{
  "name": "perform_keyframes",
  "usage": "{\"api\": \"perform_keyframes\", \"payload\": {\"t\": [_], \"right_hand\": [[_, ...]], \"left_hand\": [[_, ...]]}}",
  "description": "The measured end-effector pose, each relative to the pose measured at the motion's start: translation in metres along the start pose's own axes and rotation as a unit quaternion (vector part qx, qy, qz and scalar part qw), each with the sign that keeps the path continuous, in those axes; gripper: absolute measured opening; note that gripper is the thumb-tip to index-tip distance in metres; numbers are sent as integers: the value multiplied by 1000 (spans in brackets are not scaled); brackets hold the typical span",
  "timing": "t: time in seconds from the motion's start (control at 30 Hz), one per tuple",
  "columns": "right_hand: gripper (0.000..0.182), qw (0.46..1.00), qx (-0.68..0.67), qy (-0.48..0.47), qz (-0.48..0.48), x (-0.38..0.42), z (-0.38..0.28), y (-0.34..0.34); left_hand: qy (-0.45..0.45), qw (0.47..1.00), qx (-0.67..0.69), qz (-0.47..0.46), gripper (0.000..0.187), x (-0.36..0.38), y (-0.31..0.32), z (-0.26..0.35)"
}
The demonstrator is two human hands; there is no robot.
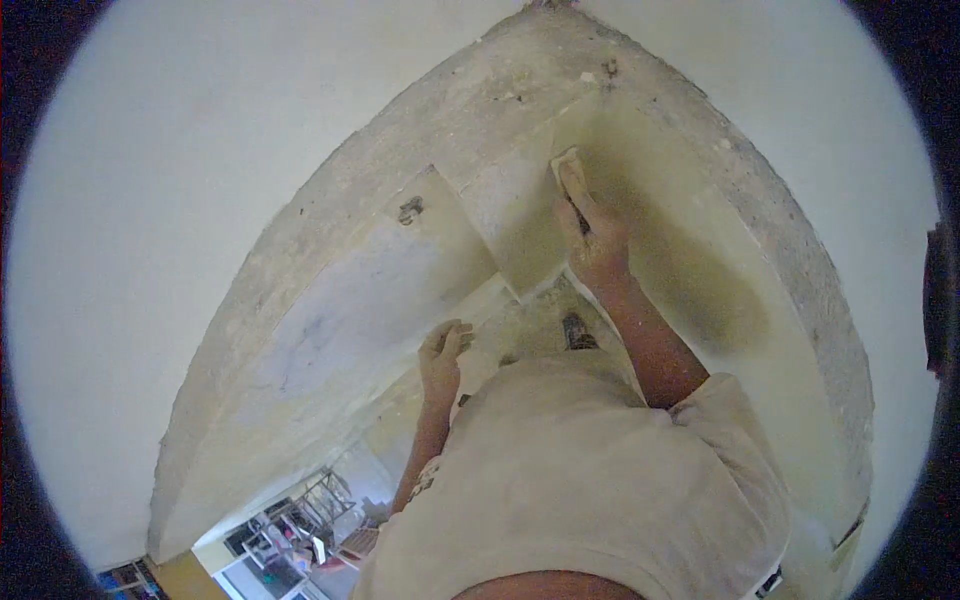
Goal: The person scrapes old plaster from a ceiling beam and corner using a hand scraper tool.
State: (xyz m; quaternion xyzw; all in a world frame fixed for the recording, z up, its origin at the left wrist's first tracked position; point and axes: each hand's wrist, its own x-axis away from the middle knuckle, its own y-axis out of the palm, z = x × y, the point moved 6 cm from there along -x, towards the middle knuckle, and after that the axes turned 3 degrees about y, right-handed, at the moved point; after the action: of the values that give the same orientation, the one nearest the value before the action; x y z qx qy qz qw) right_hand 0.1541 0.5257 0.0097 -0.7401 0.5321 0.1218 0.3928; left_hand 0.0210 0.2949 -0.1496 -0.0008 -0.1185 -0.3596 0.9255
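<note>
My right hand (pixel 598 245) is raised against a pale plastered surface, its fingers closed round a small flat beige block (pixel 568 160). The block's kind is not clear; its pale edge shows beyond my fingertips. A darker, damp-looking patch (pixel 690 260) spreads over the plaster beside this hand. Lower and to the left, my left hand (pixel 445 350) holds nothing visible, with its fingers loosely bent and partly apart. It is nearest to a whitish smoothed panel (pixel 350 290) of the same surface.
A rough grey concrete band (pixel 340 170) borders the plaster and meets in a point at the top. Smooth white wall (pixel 180 200) lies outside it. At lower left, furniture and a ladder-like frame (pixel 325 500) stand in a cluttered space. One dark shoe (pixel 577 332) shows below me.
</note>
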Motion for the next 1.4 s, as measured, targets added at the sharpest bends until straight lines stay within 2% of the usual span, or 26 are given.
{"api": "perform_keyframes", "payload": {"t": [0.07, 0.2, 0.37, 0.47, 0.63, 0.7, 0.8, 0.87, 0.9, 0.97, 1.0, 1.03, 1.07, 1.1, 1.13, 1.17, 1.2, 1.23, 1.27, 1.3, 1.37, 1.4], "right_hand": [[35, 997, 22, 52, -53, -8, -8, -7], [33, 1000, -15, 4, -22, -4, 4, -5], [34, 994, 36, 31, -101, -4, 4, -7], [34, 998, -8, 7, -67, 0, 11, 0], [34, 999, 2, -4, -40, -22, -9, -9], [34, 999, 12, 1, -34, -19, -12, -9], [34, 997, -26, -73, -18, -6, -7, -2], [33, 992, -36, 56, -107, 3, 5, 5], [33, 992, -37, 59, -108, 4, 9, 9], [43, 996, -61, -61, -26, -1, 9, 4], [43, 996, -57, -62, -25, 0, 10, -1], [43, 996, -28, -38, -81, 3, 13, 0], [43, 990, 1, -14, -137, 8, 14, 2], [43, 990, 2, -16, -139, 11, 12, -2], [42, 977, -113, 88, -161, 15, 17, -4], [41, 939, -224, 189, -181, 22, 22, -2], [41, 938, -222, 186, -189, 30, 22, 0], [39, 950, -244, 145, -132, 38, 20, -2], [38, 955, -266, 105, -75, 45, 21, -9], [38, 955, -266, 103, -85, 50, 23, -9], [37, 922, -291, 214, -142, 63, 36, -2], [37, 921, -291, 211, -152, 63, 32, -6]], "left_hand": [[-15, 1000, -16, 10, 28, 1, 2, 0], [-23, 999, -22, 12, 27, -4, 12, 1], [-30, 999, -29, 17, 25, -15, 21, 4], [-39, 999, -35, 4, 24, -21, 28, 3], [-23, 999, -27, -29, 24, -26, 40, 0], [-6, 997, -64, -51, 24, -25, 48, 2], [-2, 996, -63, -58, 23, -22, 55, 4], [-1, 992, -103, -75, 24, -19, 59, 8], [9, 986, -123, -111, 24, -18, 66, 10], [20, 978, -141, -153, 24, -21, 79, 16], [23, 967, -163, -194, 26, -20, 91, 23], [26, 954, -185, -233, 29, -19, 103, 34], [27, 955, -182, -233, 29, -19, 113, 46], [78, 947, -210, -232, 28, -19, 126, 68], [129, 936, -237, -228, 28, -18, 139, 87], [129, 938, -234, -223, 28, -18, 153, 96], [176, 957, -155, -174, 28, -18, 165, 111], [220, 965, -75, -120, 30, -18, 169, 121], [216, 967, -70, -112, 30, -19, 174, 122], [192, 971, -65, -126, 29, -22, 180, 119], [166, 976, -55, -129, 29, -25, 185, 119], [138, 981, -29, -131, 30, -27, 185, 119]]}}
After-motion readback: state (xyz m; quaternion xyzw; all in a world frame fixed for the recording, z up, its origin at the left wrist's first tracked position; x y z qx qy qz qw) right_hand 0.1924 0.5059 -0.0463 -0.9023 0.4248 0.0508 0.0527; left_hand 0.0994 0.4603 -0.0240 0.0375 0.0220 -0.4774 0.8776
